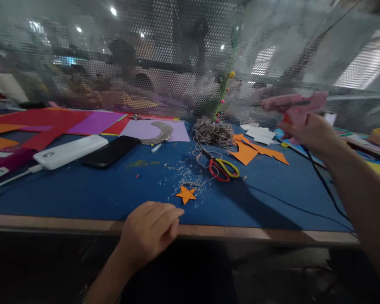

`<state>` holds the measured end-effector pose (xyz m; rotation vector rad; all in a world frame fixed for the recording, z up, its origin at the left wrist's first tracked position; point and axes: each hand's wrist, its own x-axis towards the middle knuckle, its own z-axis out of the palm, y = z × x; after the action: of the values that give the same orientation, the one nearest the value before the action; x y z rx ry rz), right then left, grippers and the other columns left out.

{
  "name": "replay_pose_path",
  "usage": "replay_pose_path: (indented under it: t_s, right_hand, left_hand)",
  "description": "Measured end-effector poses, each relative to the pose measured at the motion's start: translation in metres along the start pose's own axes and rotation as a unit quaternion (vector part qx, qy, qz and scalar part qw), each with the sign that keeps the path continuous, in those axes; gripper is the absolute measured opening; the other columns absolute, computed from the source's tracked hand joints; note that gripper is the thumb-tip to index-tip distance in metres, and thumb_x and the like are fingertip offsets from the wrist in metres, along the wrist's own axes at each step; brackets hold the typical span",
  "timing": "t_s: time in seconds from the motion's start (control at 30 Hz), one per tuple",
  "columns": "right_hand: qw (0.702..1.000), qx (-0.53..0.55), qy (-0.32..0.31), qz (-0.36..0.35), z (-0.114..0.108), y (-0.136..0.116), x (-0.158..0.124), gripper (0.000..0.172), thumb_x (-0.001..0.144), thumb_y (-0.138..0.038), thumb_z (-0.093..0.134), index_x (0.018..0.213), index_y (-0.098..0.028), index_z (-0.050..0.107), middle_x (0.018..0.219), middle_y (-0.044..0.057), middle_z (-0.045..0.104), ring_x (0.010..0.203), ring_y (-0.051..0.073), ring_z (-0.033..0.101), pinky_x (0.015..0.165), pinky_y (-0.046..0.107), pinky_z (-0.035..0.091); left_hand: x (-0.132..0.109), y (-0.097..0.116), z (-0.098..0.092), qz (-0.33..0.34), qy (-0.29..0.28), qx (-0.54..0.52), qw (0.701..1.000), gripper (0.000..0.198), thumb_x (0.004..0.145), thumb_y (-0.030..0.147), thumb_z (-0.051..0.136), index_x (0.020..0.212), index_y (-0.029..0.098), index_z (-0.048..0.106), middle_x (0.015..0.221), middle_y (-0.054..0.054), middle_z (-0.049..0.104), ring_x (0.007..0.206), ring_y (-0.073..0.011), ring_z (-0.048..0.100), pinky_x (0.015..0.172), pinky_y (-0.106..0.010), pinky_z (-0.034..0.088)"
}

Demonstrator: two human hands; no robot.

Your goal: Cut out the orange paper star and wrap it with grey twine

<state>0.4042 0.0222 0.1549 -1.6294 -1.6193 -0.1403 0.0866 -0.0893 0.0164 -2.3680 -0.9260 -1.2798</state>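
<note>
Pink plastic marks the glue gun (293, 105), seen from the head camera raised above the far right of the blue mat (82, 190), in front of a mesh screen (177, 50). The right hand (307, 133) grips it from below, fingers (291, 128) wrapped tight around the handle, so the gun's body sits just above the knuckles with its nozzle pointing left. A black cord (323, 185) runs from under this hand towards the near right corner.

The left hand (150, 232) rests on the wooden table edge (50, 223), fingers loosely curled and holding nothing. Its fingertips (176, 216) lie just short of an orange star (185, 194) (apart from it, not touching), which sits among pale crumbs.

Beyond the star lie red and yellow scissors (223, 168), and behind them a tangle of twine (213, 131). Orange scraps (256, 151) and white scraps (259, 134) lie to the right of the twine, below the gun. To the left, a black phone (110, 152) lies beside a white power bank (70, 152). A lilac sheet (177, 131) bears a grey crescent (160, 133).
</note>
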Motion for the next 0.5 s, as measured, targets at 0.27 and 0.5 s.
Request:
replay_pose_path:
  t_s: [0.27,0.5]
  right_hand:
    - [0.992,0.033,-0.120,0.004,0.064,-0.029,-0.057,0.031,0.058,-0.046,0.055,0.048,-0.020,0.043,0.040,-0.001,0.044,0.038,0.011,0.040,0.036,0.025,0.032]
    - [0.946,0.112,-0.292,0.082,0.083,-0.055,-0.074,0.037,0.040,-0.041,0.066,0.037,-0.021,0.036,0.031,-0.007,0.029,0.031,0.004,0.023,0.027,0.018,0.015]
  left_hand:
    - [0.011,0.006,0.019,-0.036,-0.048,0.073,0.996,0.025,0.079,0.021,0.046,0.092,0.010,0.064,0.088,-0.007,0.069,0.077,-0.0188,0.063,0.066,-0.030,0.048]
    - [0.010,0.006,0.022,-0.092,-0.101,0.070,0.988,0.029,0.080,0.026,0.043,0.090,0.011,0.066,0.085,-0.004,0.070,0.075,-0.0171,0.061,0.075,-0.032,0.044]
